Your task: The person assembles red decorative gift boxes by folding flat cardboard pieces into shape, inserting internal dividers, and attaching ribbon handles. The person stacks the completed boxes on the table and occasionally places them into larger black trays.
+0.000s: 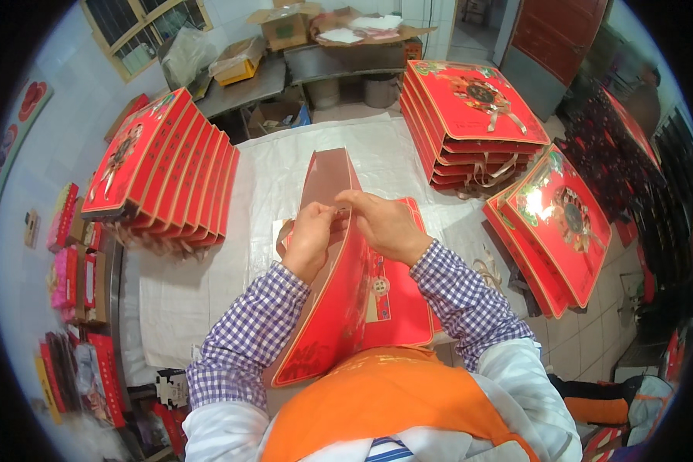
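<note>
In front of me a red gift box with gold edging stands tilted on its edge, its dull pinkish-brown inner side facing left. My left hand is closed against that inner side, fingertips pinched at something small I cannot make out. Over the outer face and upper edge, my right hand is closed on the box, its thumb and forefinger close to the left fingertips. A flat red part with a round medallion lies to the right, under my right forearm.
Stacked red gift boxes with ribbon handles stand at left and at far right. More red boxes lean at the right edge. White sheeting covers the table. Behind it are a metal bench and cardboard cartons.
</note>
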The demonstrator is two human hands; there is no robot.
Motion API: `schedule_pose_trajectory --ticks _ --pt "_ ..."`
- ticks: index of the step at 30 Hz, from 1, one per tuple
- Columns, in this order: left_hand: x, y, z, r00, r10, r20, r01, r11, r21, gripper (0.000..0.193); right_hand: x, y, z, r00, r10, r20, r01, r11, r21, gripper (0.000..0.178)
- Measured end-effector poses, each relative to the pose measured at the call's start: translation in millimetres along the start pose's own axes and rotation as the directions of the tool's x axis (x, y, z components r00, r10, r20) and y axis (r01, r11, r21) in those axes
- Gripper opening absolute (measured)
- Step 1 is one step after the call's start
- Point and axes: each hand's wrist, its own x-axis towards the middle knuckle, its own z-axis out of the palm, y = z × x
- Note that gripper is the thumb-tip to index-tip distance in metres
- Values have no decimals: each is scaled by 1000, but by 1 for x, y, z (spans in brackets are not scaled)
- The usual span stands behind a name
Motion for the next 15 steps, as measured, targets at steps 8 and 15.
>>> schedule_pose_trajectory --ticks 8,15 --pt "-3 -1 3 993 34 116 -19 992 -128 12 -9 12 11 952 304 35 -271 788 552 40" --pt "-12 2 9 991 1 130 -8 998 57 15 -30 36 50 897 442 -14 -255 542 801 25"
